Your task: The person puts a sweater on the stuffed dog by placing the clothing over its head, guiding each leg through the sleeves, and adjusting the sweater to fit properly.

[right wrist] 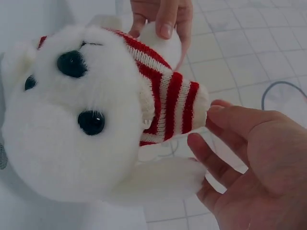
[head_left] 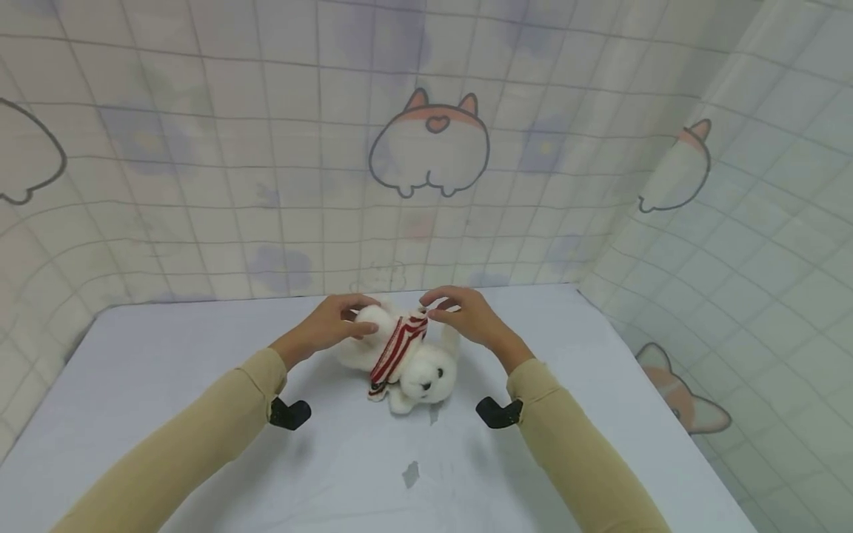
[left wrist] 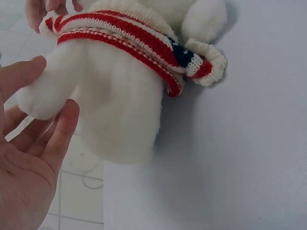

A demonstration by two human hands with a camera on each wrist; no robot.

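Note:
A white plush toy [head_left: 429, 374] in a red-and-white striped knitted sweater [head_left: 400, 348] lies on its side on the table. Its head with dark eyes points towards me and right. My left hand [head_left: 333, 320] holds one of the toy's legs [left wrist: 43, 98], thumb on one side and fingers on the other. At the sleeve end [right wrist: 199, 108], the thumb and a finger of my right hand [head_left: 469, 318] pinch the cuff. The other fingers of that hand are curved beside a long white limb or ear [right wrist: 163, 179], and contact there is hard to tell.
The toy rests on a pale table [head_left: 200, 348] near its back edge. Behind and to the right hangs a checked curtain [head_left: 300, 148] with cartoon animal prints. A small grey patch [head_left: 411, 474] marks the tabletop in front. Black wrist mounts [head_left: 289, 413] sit under both sleeves.

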